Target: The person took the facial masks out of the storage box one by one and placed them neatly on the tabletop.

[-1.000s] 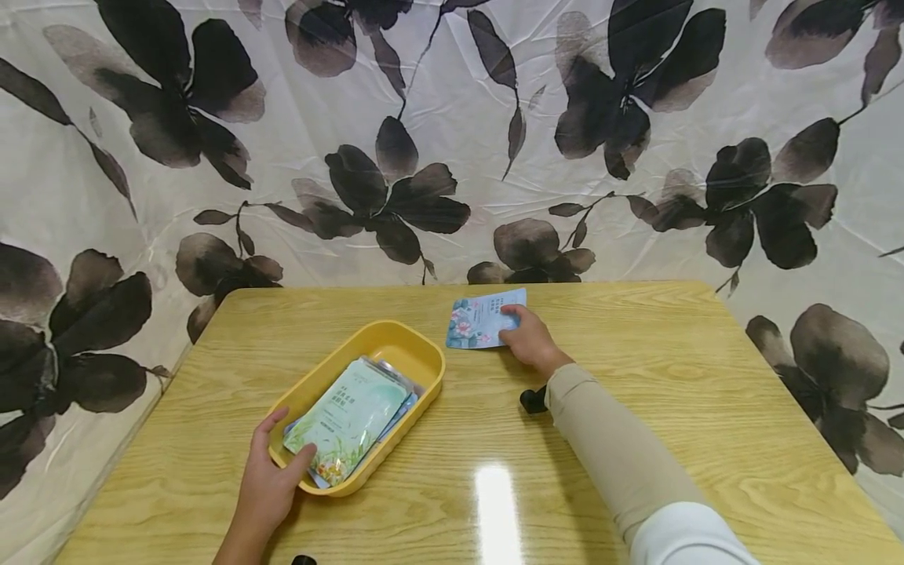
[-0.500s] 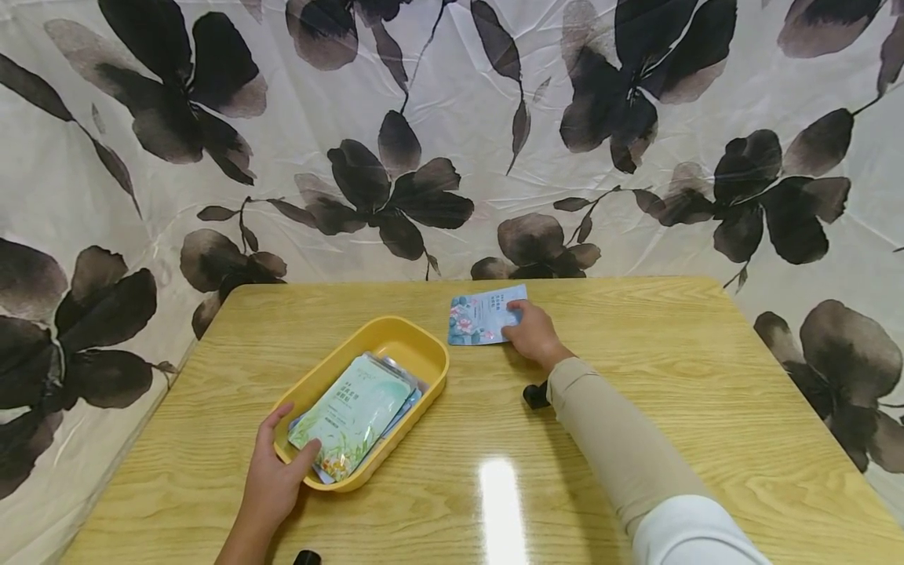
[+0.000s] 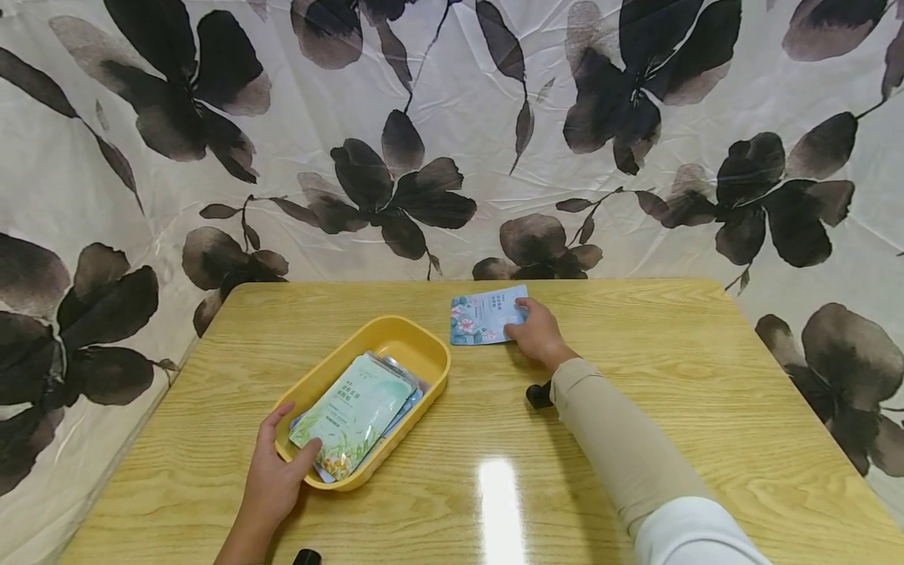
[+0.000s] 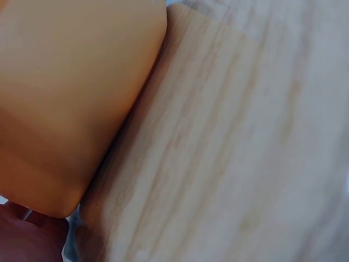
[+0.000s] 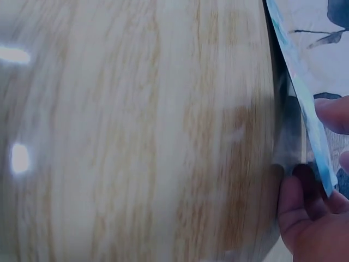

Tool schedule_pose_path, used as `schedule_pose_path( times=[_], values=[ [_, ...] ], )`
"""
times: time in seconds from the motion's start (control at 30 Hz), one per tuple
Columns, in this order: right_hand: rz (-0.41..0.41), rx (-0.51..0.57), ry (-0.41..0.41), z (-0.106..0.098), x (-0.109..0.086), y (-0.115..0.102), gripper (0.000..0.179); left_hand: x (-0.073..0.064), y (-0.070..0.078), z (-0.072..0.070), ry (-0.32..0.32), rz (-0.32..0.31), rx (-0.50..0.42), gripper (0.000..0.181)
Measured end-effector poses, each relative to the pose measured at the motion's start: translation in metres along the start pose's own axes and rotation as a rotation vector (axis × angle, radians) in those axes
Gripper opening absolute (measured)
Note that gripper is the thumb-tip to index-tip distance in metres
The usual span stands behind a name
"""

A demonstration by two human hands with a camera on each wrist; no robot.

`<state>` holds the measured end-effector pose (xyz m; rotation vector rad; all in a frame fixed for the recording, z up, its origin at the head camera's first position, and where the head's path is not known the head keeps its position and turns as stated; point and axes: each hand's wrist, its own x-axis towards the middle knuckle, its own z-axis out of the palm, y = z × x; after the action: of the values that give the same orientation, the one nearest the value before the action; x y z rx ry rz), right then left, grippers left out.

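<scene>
Head view gives the printed face of the blue packet (image 3: pixel 480 318), its right end pinched in the right hand (image 3: pixel 538 336); the right wrist view alone shows it edge-on, digits on both sides. The packet extends leftward from that grip near the far edge of the table (image 3: pixel 636 329), just beside the yellow tray (image 3: pixel 417 341), whose near end the left hand (image 3: pixel 271 475) grips, thumb overlapping the green packet (image 3: pixel 356 408) atop the stack inside. A beige sleeve (image 3: pixel 614 424) partly hides a black object (image 3: pixel 538 395).
</scene>
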<state>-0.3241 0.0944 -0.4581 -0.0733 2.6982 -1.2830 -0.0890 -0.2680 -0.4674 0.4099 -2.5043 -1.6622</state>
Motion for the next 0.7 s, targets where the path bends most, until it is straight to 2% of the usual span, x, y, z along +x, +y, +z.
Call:
schedule_pose_path(
  times=[0.33,0.53,0.7],
  values=[
    [-0.026,-0.016,0.010,-0.008,-0.002,0.005,0.063,0.000,0.000,0.000,-0.007,0.005,-0.003,0.077],
    [-0.032,0.032,0.040,-0.011,-0.003,0.005,0.062,0.000,0.000,0.000,-0.011,0.006,0.004,0.079],
    [-0.053,0.111,0.029,-0.014,-0.008,0.001,0.062,-0.001,0.002,0.000,-0.003,0.008,0.011,0.077]
  ],
)
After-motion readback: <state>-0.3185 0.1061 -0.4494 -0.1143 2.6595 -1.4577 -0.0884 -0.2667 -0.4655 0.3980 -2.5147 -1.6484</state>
